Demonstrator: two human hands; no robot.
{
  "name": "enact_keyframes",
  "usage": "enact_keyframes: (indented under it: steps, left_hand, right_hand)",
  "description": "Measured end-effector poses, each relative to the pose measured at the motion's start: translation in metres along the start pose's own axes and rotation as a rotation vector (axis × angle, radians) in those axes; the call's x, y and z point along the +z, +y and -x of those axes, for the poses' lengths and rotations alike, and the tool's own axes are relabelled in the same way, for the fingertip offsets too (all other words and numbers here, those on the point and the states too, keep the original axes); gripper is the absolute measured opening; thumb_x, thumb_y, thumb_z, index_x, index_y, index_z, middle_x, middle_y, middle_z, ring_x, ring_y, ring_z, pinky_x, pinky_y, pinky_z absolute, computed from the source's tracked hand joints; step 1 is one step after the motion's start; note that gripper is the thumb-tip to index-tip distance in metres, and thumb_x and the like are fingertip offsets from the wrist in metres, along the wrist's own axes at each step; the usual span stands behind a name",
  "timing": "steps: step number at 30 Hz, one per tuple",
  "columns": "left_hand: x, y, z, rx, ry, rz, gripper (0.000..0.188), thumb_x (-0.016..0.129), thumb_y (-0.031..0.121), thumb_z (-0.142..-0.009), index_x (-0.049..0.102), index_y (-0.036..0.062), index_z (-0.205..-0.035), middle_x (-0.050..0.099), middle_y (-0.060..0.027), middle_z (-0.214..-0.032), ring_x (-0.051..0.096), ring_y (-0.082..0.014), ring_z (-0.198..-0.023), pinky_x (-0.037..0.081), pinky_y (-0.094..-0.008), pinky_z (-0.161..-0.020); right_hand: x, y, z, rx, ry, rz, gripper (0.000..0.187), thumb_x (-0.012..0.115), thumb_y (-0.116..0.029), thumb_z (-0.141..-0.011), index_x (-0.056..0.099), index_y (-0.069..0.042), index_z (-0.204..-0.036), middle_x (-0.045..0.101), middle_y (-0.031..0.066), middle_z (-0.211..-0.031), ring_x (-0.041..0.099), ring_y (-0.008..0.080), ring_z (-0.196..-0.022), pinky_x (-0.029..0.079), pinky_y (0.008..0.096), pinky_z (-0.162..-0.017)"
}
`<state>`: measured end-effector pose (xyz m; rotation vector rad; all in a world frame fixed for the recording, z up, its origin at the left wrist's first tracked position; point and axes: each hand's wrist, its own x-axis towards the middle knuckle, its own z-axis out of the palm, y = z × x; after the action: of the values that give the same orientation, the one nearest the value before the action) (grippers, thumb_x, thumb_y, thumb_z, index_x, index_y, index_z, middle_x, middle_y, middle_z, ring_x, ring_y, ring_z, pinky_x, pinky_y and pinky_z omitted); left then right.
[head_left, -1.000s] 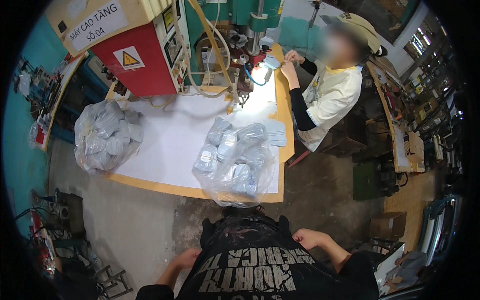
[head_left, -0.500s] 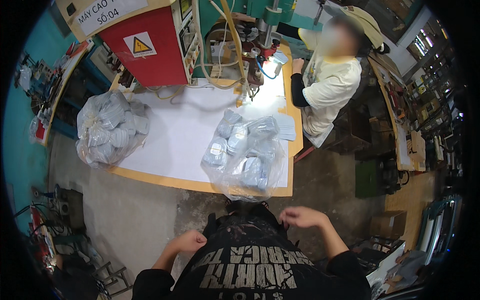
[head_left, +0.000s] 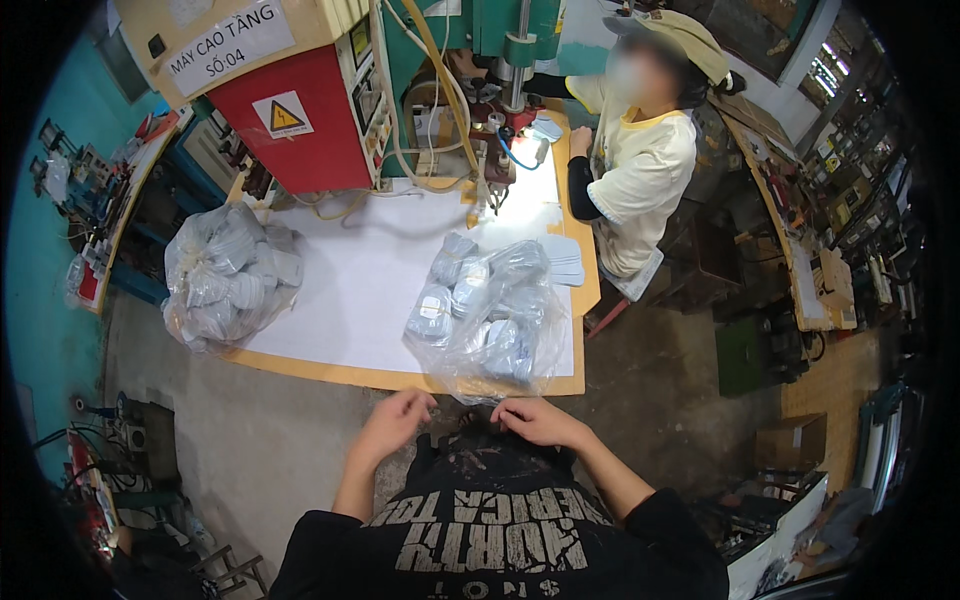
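Currently, the left hand [head_left: 393,420] and right hand [head_left: 537,420] hover loosely curled and empty, just below the clear plastic bag of grey packets [head_left: 490,315]. That bag lies at the near edge of the white-topped table [head_left: 350,290], overhanging it slightly. A second filled bag [head_left: 228,275] sits at the table's left edge.

Single head-worn fisheye view, looking steeply down and forward from above the wearer's chest. Wearer's forearms enter from the lower edge; left hand [head_left: 395,420] and right hand [head_left: 535,420] sit close below the lens. Mid distance: the white-topped wooden worktable [head_left: 350,290], straight ahead. Farther, near the top rim: the red-and-cream machine cabinet [head_left: 300,120] and a seated co-worker [head_left: 640,170] (upper right). Edges bend toward the dark circular rim. No second view shares the scene.
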<state>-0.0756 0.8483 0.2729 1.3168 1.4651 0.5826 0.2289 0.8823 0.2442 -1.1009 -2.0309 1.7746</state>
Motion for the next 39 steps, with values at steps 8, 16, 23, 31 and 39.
enact_keyframes:
  steps: [8,16,23,31,39]
  left_hand:
    - [0.029,-0.010,0.024,-0.068,-0.480,-0.220,0.021,0.064,0.011,-0.092,0.066,0.0058,-0.113,0.068,-0.0065,-0.090,0.062,-0.0187,-0.078,0.051,-0.0308,-0.077]
    - [0.059,-0.005,-0.005,0.165,-0.566,-0.015,0.027,0.069,0.018,-0.091,0.068,0.0062,-0.115,0.070,-0.0072,-0.101,0.064,-0.0154,-0.089,0.051,-0.0296,-0.082]
    - [0.082,0.019,-0.035,0.161,-0.745,-0.239,0.028,0.071,0.022,-0.086,0.071,0.0066,-0.110,0.072,-0.0087,-0.099,0.066,-0.0186,-0.083,0.052,-0.0327,-0.076]
    - [0.157,0.055,-0.070,0.203,-0.780,-0.255,0.025,0.069,0.022,-0.087,0.070,0.0042,-0.105,0.070,-0.0098,-0.091,0.065,-0.0210,-0.078,0.052,-0.0348,-0.073]
    - [0.186,0.097,-0.079,0.247,-0.700,-0.249,0.026,0.067,0.022,-0.091,0.068,0.0047,-0.111,0.071,-0.0121,-0.093,0.068,-0.0261,-0.082,0.053,-0.0353,-0.075]
  right_hand:
    - [-0.005,0.017,0.005,0.097,0.042,-0.001,0.025,0.047,-0.022,-0.105,0.063,-0.004,-0.109,0.069,0.0060,-0.087,0.064,0.0145,-0.082,0.051,0.0297,-0.078]
    - [0.001,0.020,0.000,0.078,0.015,-0.049,0.023,0.048,-0.021,-0.105,0.063,-0.005,-0.109,0.069,0.0047,-0.087,0.065,0.0138,-0.083,0.051,0.0291,-0.078]
    - [-0.008,0.028,0.011,0.097,0.067,-0.055,0.022,0.049,-0.020,-0.103,0.063,-0.004,-0.109,0.069,0.0076,-0.089,0.066,0.0168,-0.082,0.051,0.0307,-0.077]
    - [-0.046,0.050,0.048,0.078,0.132,-0.046,0.023,0.050,-0.020,-0.101,0.065,-0.003,-0.106,0.070,0.0125,-0.089,0.068,0.0228,-0.081,0.053,0.0335,-0.077]
    - [-0.097,0.068,0.086,0.126,0.186,-0.043,0.022,0.050,-0.019,-0.103,0.065,-0.002,-0.107,0.070,0.0077,-0.088,0.067,0.0161,-0.084,0.053,0.0299,-0.075]
